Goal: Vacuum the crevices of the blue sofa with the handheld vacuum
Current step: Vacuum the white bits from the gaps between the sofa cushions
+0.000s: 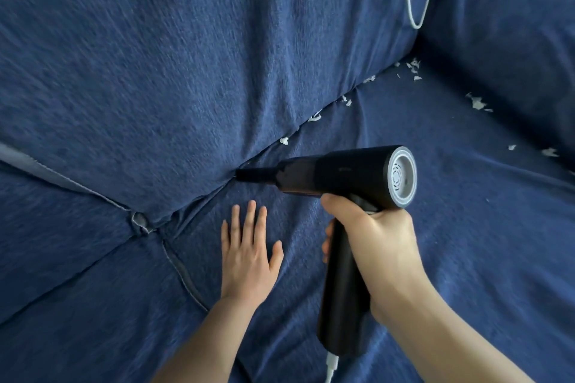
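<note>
Item: handheld vacuum [342, 174], your right hand [373, 236] wrapped round its grip, nozzle in the blue sofa [155, 56] back/seat crevice. Left hand [249, 255] flat, fingers straight, holds nothing (prob. tensioning fabric). White scraps [413, 67] remain along crevice.

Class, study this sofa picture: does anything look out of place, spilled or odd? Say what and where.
Yes. White scraps lie scattered along the crevice and over the seat of the blue sofa towards the far corner, like spilled litter. The handheld vacuum, gripped by the right hand, has its nozzle at the crevice short of them.
</note>
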